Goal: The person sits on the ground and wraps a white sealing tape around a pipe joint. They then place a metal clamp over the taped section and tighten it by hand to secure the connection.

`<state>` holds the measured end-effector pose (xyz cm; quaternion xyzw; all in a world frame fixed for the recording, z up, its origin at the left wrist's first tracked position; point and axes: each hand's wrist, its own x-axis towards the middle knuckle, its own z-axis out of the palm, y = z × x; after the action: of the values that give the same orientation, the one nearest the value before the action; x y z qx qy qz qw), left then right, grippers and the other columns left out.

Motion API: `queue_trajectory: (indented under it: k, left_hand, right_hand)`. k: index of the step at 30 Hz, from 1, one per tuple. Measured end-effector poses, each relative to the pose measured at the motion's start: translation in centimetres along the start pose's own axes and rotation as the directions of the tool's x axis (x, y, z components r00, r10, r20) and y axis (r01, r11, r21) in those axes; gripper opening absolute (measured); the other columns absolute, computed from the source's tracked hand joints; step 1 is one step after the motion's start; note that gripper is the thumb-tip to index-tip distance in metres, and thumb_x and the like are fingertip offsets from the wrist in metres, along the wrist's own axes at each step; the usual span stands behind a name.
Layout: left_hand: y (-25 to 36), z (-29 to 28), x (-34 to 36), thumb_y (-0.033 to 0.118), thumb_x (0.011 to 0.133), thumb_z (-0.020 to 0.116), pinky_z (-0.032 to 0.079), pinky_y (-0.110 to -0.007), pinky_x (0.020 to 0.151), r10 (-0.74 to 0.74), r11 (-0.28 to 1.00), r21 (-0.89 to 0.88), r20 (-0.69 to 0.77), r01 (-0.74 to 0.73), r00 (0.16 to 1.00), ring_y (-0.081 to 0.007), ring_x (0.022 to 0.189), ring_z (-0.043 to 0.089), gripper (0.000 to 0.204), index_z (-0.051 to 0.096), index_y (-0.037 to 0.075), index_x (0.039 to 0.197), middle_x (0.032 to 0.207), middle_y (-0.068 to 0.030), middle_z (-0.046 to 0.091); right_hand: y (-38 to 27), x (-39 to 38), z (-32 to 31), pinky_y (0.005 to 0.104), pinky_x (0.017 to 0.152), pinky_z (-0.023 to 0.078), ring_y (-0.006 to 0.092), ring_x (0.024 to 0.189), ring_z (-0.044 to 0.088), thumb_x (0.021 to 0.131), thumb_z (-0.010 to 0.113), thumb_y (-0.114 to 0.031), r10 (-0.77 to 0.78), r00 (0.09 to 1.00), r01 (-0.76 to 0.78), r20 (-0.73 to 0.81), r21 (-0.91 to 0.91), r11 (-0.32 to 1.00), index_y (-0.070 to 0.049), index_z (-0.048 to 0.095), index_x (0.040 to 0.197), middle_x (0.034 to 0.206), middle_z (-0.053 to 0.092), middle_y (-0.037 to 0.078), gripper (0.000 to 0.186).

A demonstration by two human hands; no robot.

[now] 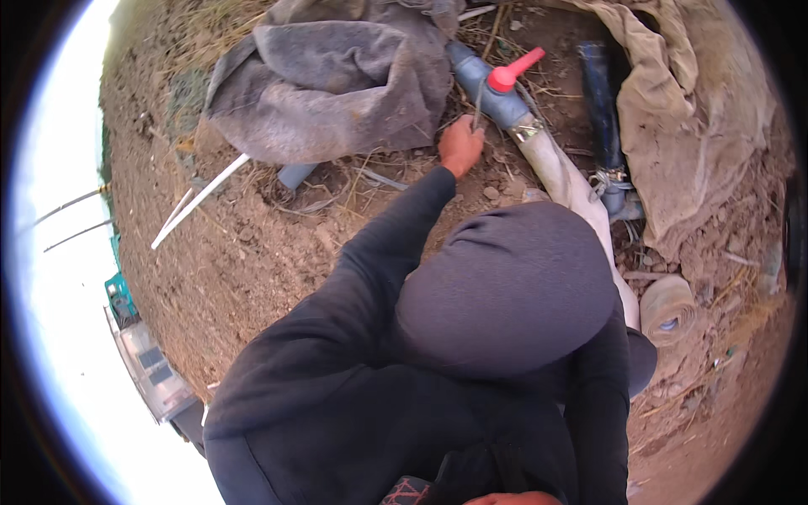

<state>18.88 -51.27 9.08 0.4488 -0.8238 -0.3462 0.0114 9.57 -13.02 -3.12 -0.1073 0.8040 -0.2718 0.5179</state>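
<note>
My left hand (462,146) is closed beside the grey pipe valve (506,104), its fingers pinching a thin grey cord (480,106) that runs up over the valve's side. A red lever handle (518,71) sits on top of the valve and points up to the right. Below the valve, shiny wire (528,130) binds a whitish flat hose (551,168) onto the pipe end. The hose runs down behind my bent knee (509,290). My right sleeve (599,404) goes down behind the knee, and my right hand does not show.
A grey cloth sack (337,84) lies left of the valve, with a white stick (200,200) and a grey pipe end (295,174) below it. On the right are a black pipe (599,105), tan sacking (673,143) and a rolled flat hose (669,310) on dry soil.
</note>
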Motion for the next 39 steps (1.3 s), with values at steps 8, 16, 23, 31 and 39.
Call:
queue_trajectory:
  k: [8, 16, 23, 31, 39]
  left_hand:
    - [5.6, 1.0, -2.5, 0.007, 0.09, 0.071, 0.043, -0.048, 0.112, 0.762, 0.58, 0.295, 0.135, -0.76, 0.634, -0.0371, 0.128, 0.058, 0.046, 0.065, 0.003, 0.135, 0.138, -0.0166, 0.065]
    - [6.3, 1.5, 0.5, 0.005, 0.089, 0.068, 0.049, -0.044, 0.104, 0.745, 0.62, 0.279, 0.087, -0.734, 0.662, -0.0357, 0.117, 0.064, 0.027, 0.072, 0.001, 0.116, 0.126, -0.0148, 0.071]
    - [3.3, -1.4, 2.2, 0.009, 0.091, 0.071, 0.051, -0.044, 0.101, 0.654, 0.74, 0.261, -0.065, -0.62, 0.754, -0.0353, 0.114, 0.066, 0.023, 0.073, 0.003, 0.113, 0.118, -0.0161, 0.072]
    - [2.0, -2.4, 5.8, 0.02, 0.091, 0.075, 0.054, -0.046, 0.095, 0.295, 0.943, 0.178, -0.061, -0.281, 0.953, -0.0369, 0.104, 0.071, 0.031, 0.071, -0.002, 0.113, 0.112, -0.021, 0.072]
    - [1.6, 1.1, 7.7, 0.017, 0.086, 0.08, 0.054, -0.047, 0.087, 0.237, 0.945, 0.244, -0.048, -0.219, 0.97, -0.0367, 0.093, 0.071, 0.049, 0.059, 0.001, 0.127, 0.097, -0.0174, 0.072]
  right_hand:
    - [-13.2, -5.2, 6.5, 0.0593, 0.077, 0.053, 0.0474, 0.085, 0.069, 0.102, 0.056, -0.029, -0.132, 0.782, 0.195, -0.609, 0.037, 0.98, -0.004, 0.068, 0.092, 0.087, 0.071, 0.024, 0.029]
    - [-15.2, -4.3, 5.0, 0.055, 0.084, 0.055, 0.0443, 0.093, 0.071, 0.097, 0.063, -0.034, -0.049, 0.88, 0.222, -0.472, 0.319, 0.921, -0.004, 0.073, 0.098, 0.094, 0.074, 0.023, 0.032]
    - [-12.3, -3.1, 4.4, 0.0526, 0.092, 0.054, 0.0434, 0.104, 0.071, 0.094, 0.065, -0.045, 0.005, 0.927, 0.092, -0.374, 0.24, 0.966, -0.002, 0.069, 0.121, 0.107, 0.075, 0.025, 0.051]
    - [-15.8, -0.5, 1.3, 0.0507, 0.097, 0.053, 0.0431, 0.112, 0.068, 0.092, 0.071, -0.03, -0.107, 0.789, 0.247, -0.605, 0.153, 0.957, -0.002, 0.057, 0.141, 0.124, 0.069, 0.026, 0.057]
    - [-17.7, 7.3, -2.8, 0.0495, 0.107, 0.049, 0.0429, 0.123, 0.062, 0.093, 0.069, -0.023, -0.15, 0.796, 0.215, -0.587, 0.042, 0.976, -0.008, 0.055, 0.148, 0.135, 0.065, 0.024, 0.059]
